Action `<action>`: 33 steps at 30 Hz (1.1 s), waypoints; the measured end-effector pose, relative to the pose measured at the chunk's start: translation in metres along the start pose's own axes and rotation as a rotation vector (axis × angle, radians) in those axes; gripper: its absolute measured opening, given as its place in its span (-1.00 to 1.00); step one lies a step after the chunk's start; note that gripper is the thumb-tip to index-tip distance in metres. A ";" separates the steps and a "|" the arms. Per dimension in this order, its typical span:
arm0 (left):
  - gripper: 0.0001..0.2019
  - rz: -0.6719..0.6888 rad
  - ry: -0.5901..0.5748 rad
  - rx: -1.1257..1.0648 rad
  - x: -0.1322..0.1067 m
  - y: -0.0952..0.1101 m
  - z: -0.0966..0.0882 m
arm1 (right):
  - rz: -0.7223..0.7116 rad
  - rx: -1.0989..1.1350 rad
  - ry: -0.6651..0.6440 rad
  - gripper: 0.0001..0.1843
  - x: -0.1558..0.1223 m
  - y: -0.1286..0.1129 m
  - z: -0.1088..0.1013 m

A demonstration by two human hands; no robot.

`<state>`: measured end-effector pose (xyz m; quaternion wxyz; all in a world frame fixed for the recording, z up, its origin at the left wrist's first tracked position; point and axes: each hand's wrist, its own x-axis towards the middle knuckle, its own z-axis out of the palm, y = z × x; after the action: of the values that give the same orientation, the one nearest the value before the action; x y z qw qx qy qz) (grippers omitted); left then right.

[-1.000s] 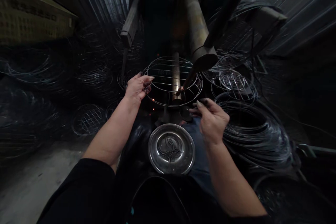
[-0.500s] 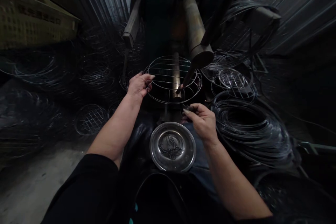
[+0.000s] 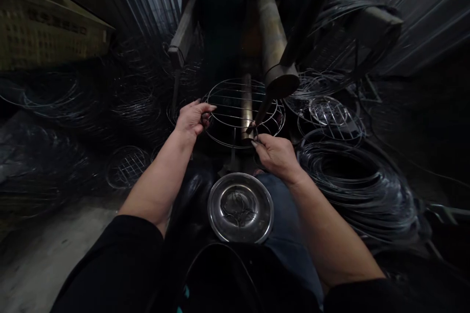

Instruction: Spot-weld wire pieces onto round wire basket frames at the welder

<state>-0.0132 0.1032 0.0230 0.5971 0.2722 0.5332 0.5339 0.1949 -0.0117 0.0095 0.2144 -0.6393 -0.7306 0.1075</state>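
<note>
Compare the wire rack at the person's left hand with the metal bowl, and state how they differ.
The wire rack is an open frame of thin rods; the metal bowl has solid walls.
The left hand grips the wire rack; neither hand touches the metal bowl.
The wire rack lies farther from the person's body than the metal bowl.
Both are round and look metallic.

At your left fingers, the wire rack shows silvery parallel bars within a ring; beside your right fingers, the lower rod gleams brassy. Below those fingers, the bowl is silver, your trouser leg dull blue.
</note>
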 end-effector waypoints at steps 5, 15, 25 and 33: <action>-0.67 -0.008 -0.010 0.022 -0.001 0.001 0.002 | 0.011 0.022 0.018 -0.73 -0.001 -0.001 0.003; -0.58 -0.003 0.000 -0.056 0.004 0.000 0.005 | 0.009 0.087 0.092 -0.71 -0.003 -0.002 0.008; -0.56 -0.009 -0.045 -0.077 0.011 -0.002 0.006 | 0.047 0.209 0.140 -0.74 -0.007 -0.008 0.011; -0.39 0.025 -0.053 -0.134 -0.014 -0.004 0.006 | 0.270 1.169 -0.041 -0.62 -0.050 -0.012 -0.006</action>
<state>-0.0045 0.0900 0.0258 0.6210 0.2525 0.4769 0.5685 0.1911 -0.0631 0.0113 0.5010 -0.5004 -0.4665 0.5301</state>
